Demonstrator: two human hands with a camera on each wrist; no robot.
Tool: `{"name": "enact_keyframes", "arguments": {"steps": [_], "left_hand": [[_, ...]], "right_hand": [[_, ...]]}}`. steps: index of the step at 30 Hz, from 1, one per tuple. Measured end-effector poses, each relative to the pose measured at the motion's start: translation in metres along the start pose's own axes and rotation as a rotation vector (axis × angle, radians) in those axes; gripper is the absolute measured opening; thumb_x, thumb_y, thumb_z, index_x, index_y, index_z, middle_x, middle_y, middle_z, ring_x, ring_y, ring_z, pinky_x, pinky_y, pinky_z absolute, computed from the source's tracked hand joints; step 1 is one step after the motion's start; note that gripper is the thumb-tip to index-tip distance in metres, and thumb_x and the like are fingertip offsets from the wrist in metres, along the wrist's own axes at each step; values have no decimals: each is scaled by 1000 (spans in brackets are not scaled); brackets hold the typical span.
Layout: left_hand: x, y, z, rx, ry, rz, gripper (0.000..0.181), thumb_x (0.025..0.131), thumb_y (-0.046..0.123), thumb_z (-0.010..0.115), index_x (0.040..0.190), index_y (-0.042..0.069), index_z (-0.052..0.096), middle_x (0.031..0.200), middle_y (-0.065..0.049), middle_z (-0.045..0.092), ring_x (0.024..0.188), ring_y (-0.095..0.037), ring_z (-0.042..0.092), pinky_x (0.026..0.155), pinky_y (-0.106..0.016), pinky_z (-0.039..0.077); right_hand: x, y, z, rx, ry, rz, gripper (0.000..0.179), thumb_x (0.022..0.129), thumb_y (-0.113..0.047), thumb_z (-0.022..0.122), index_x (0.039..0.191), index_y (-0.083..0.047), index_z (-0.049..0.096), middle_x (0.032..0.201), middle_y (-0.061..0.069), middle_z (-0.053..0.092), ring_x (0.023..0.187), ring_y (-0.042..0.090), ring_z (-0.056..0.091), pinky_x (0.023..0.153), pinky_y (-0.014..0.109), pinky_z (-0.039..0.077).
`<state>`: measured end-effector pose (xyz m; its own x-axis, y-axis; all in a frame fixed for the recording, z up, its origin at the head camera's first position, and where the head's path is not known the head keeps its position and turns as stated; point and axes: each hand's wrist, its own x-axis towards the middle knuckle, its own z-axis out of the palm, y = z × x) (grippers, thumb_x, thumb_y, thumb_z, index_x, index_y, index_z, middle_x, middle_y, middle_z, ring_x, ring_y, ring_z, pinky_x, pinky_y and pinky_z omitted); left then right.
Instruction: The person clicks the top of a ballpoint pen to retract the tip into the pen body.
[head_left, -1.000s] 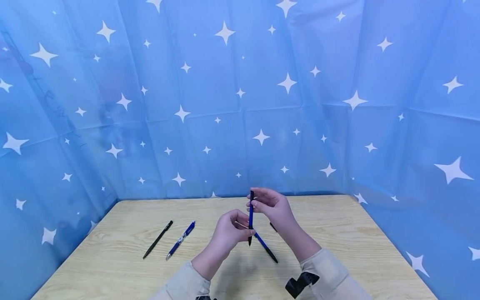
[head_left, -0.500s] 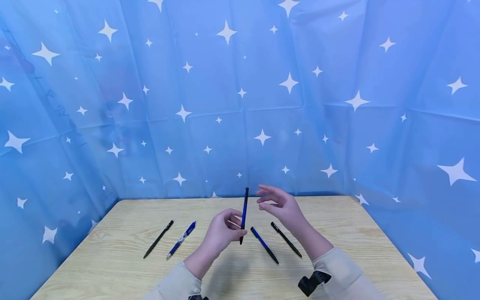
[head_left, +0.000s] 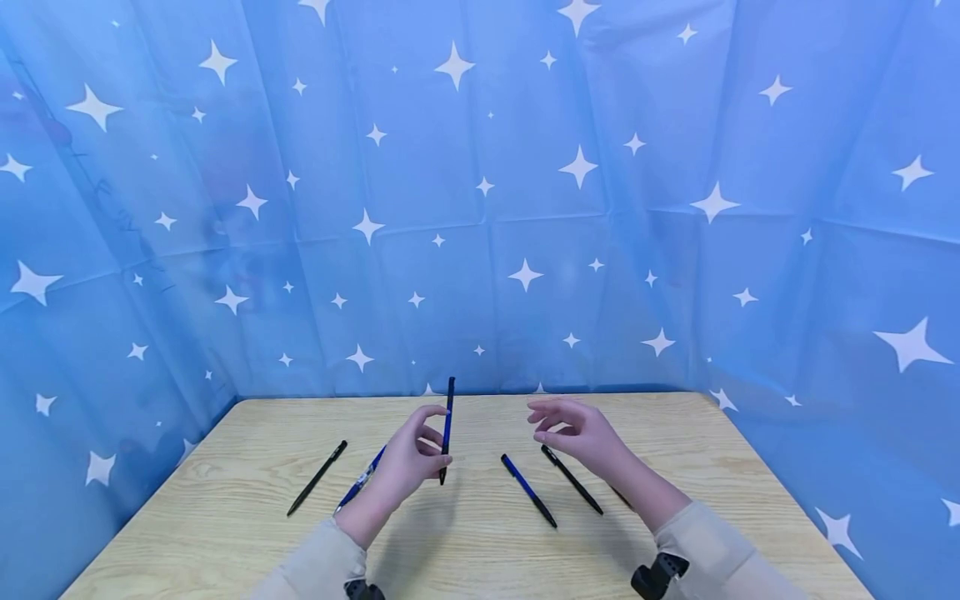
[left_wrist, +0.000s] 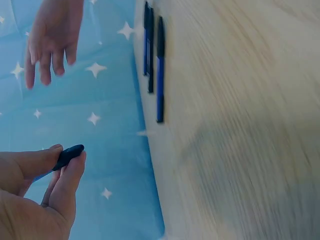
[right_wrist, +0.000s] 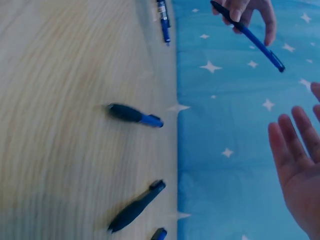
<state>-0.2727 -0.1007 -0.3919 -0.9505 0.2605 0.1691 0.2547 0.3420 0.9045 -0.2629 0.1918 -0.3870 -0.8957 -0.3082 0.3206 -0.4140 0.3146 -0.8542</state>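
Note:
My left hand (head_left: pixel 408 458) pinches a blue pen (head_left: pixel 447 417) with black ends near its lower tip, between thumb and fingers. The pen stands nearly upright above the table, its top leaning slightly right. In the left wrist view its dark tip (left_wrist: pixel 69 156) pokes out between the fingertips; the right wrist view shows its whole blue barrel (right_wrist: pixel 257 42). My right hand (head_left: pixel 581 433) hovers with loosely bent fingers and holds nothing. Just below it lie a black pen (head_left: pixel 572 479) and, further left, a blue pen with a black grip (head_left: pixel 528 490).
On the wooden table (head_left: pixel 480 550), a black pen (head_left: pixel 317 479) lies at the left. Beside it is a blue-and-white pen (head_left: pixel 362 479), partly covered by the left hand. Another pen (head_left: pixel 621 497) shows behind the right forearm. A blue star-printed curtain (head_left: pixel 480 292) surrounds the table.
Both hands were on the upright pen; the right hand has let go and moved right. My left hand has carried the pen left, now overlapping the blue-and-white pen.

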Motion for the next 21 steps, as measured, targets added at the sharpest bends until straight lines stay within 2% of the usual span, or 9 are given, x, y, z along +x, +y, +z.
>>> {"name": "enact_keyframes", "arguments": {"steps": [8, 12, 21], "left_hand": [[-2, -24, -20, 129, -63, 14, 60, 80, -13, 70, 133, 11, 57, 93, -11, 55, 72, -19, 61, 58, -34, 57], [-4, -33, -29, 187, -123, -16, 59, 80, -14, 70, 132, 10, 57, 89, -10, 54, 66, -19, 60, 56, -37, 55], [-4, -50, -46, 315, -206, -106, 59, 76, -15, 73, 130, 5, 59, 85, -9, 52, 58, -18, 54, 51, -33, 53]], "right_hand": [[-9, 10, -4, -45, -76, 34, 41, 93, -21, 69, 131, -8, 60, 115, 14, 64, 99, 25, 62, 81, 30, 53], [-11, 12, -5, -50, -114, 59, 41, 92, -23, 70, 129, -9, 62, 114, 13, 64, 99, 26, 61, 79, 30, 54], [-18, 22, -4, -46, -217, 79, 41, 91, -24, 71, 127, -8, 62, 110, 10, 65, 96, 24, 61, 78, 32, 53]]}}
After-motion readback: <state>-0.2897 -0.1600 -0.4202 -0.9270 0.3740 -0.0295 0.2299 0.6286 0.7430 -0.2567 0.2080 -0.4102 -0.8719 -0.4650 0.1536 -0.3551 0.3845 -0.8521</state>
